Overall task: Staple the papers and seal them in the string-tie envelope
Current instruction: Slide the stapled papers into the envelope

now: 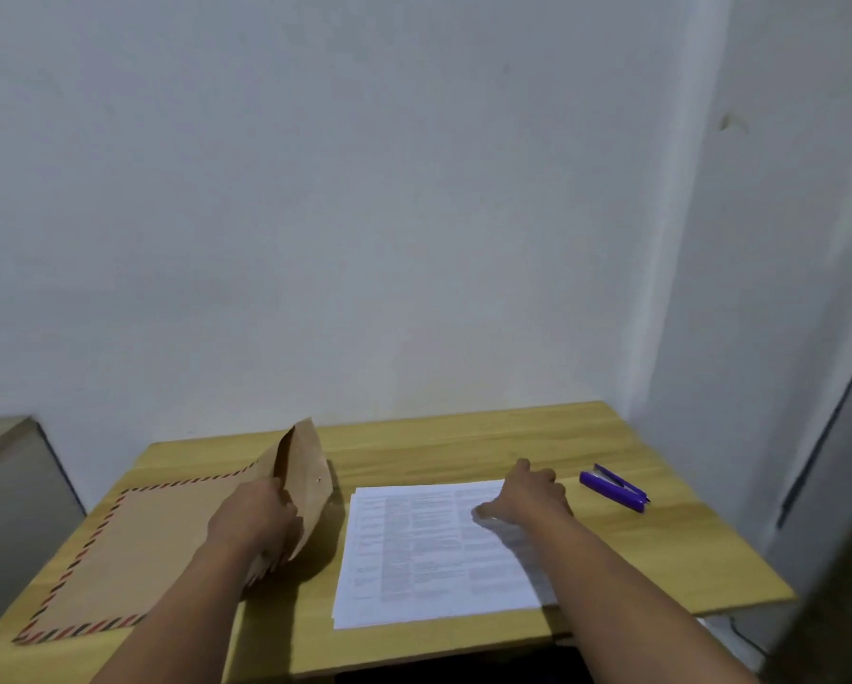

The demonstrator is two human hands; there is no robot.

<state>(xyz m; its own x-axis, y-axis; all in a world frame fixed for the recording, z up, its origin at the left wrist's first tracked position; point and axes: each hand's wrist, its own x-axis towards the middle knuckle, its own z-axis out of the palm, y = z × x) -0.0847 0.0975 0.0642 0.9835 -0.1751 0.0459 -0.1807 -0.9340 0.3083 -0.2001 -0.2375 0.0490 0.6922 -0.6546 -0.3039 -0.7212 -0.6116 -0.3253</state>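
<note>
A brown envelope with a red-and-dark striped border lies on the left of the wooden table. My left hand grips its flap end and lifts the flap upright. A stack of printed white papers lies flat in the middle of the table. My right hand rests fingers-down on the papers' far right corner; whether it pinches them I cannot tell. A purple stapler lies to the right of that hand, apart from it.
The table stands in a corner against white walls. A grey cabinet stands to the left of the table. The table's right edge drops off near a dark vertical door frame.
</note>
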